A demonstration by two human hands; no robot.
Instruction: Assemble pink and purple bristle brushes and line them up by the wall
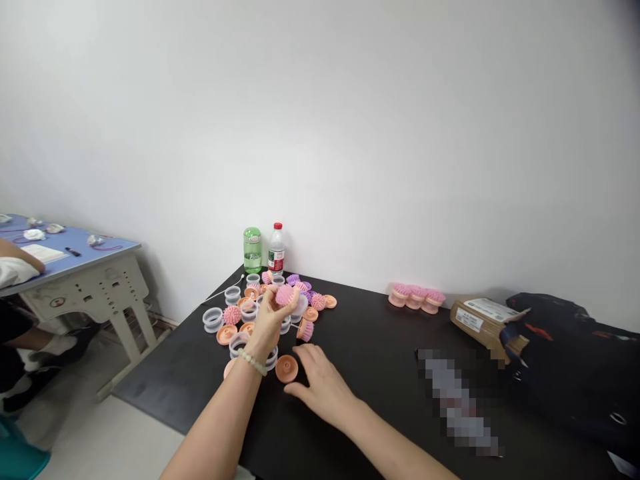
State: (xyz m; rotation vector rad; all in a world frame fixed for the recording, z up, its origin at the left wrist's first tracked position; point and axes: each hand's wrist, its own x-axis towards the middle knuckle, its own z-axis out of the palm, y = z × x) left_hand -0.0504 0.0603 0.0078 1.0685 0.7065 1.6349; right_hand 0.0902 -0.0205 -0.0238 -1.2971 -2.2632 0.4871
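Observation:
My left hand (pixel 273 319), with a beaded bracelet on the wrist, is closed on a pink bristle piece (pixel 287 295) above a pile of parts. My right hand (pixel 320 383) is open on the right, its thumb and fingers apart around an orange round cap (pixel 287 369) on the black table (pixel 370 333). Clear rings (pixel 213 320), orange caps (pixel 227 335), pink bristle pieces (pixel 232 315) and purple ones lie about my left hand. A pink bristle piece with an orange base (pixel 305 330) lies on its side between my hands.
Three pink-and-orange brushes (pixel 417 297) stand in a row near the wall. A green bottle (pixel 253 251) and a red-capped bottle (pixel 277 250) stand behind the pile. A cardboard package (pixel 483 325) and dark bag (pixel 565 380) lie right. A person's arm rests on the blue desk (pixel 100 257).

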